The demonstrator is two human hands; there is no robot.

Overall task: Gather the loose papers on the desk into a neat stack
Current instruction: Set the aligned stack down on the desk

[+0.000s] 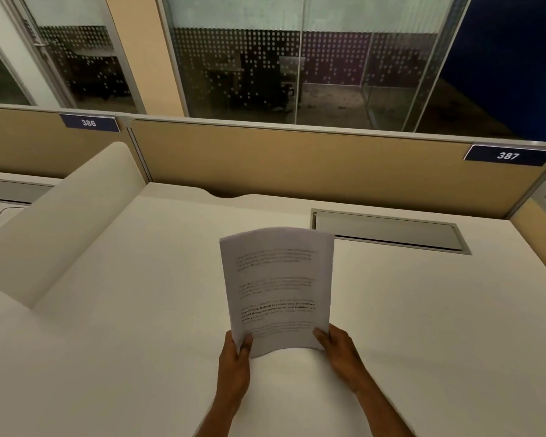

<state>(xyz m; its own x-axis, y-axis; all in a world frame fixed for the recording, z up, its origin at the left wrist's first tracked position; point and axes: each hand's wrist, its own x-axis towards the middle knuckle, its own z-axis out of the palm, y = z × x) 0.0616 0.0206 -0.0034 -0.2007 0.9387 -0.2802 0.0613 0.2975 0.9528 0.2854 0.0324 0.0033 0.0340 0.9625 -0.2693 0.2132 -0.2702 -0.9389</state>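
Note:
A stack of white printed papers (278, 288) is held upright above the white desk (423, 326), bowed slightly, with its text side toward me. My left hand (235, 361) grips the stack's lower left corner, thumb on the front. At the lower right corner my right hand (339, 351) holds the same stack, thumb also on the front. The sheets look aligned at their edges. No other loose paper shows on the desk.
A grey cable hatch (388, 231) is set into the desk at the back right. A white curved divider (60, 225) stands on the left. A tan partition (297, 159) with number plates 386 and 387 runs along the back, glass walls behind.

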